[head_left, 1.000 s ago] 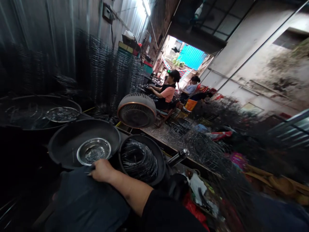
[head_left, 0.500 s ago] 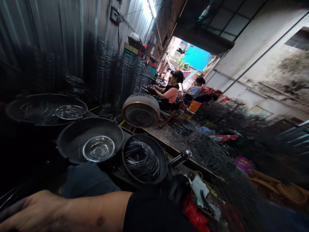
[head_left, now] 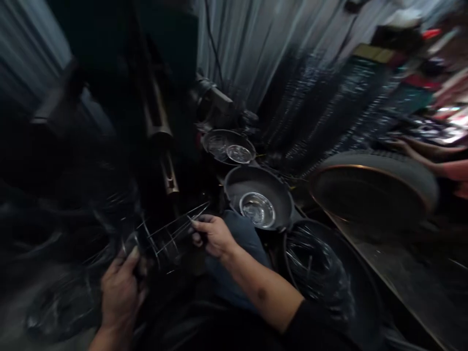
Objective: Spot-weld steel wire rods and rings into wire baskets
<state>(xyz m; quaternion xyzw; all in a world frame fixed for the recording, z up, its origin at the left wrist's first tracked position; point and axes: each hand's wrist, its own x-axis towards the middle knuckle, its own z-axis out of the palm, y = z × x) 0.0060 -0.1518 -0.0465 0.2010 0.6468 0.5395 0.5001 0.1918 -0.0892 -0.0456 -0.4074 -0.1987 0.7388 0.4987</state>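
Observation:
A thin metal wire frame point(head_left: 169, 236) with cross wires stretches between my two hands over my lap, partly lost in shadow and blur. My left hand point(head_left: 122, 285) is closed around its near left end, thumb on top. My right hand point(head_left: 214, 235) is closed in a pinch at the other end, with a thin wire point(head_left: 190, 219) at the fingertips. Whether that wire belongs to the frame, I cannot tell. Just beyond my right hand, a steel bowl point(head_left: 271, 218) of small metal pieces sits in a dark round pan point(head_left: 234, 184).
Coiled wire point(head_left: 310, 256) fills a dark basin point(head_left: 369, 292) on the right. Farther off stands another pan point(head_left: 206, 141) with a smaller bowl. A dark machine point(head_left: 161, 131) rises ahead. A round fan point(head_left: 373, 190), stacked wire racks point(head_left: 321, 97) and a co-worker's arm point(head_left: 431, 158) are at right.
The view has swung left and down, away from the open doorway and co-workers. My right hand has come off the lower left edge to mid-view; my left hand and the wire frame now show.

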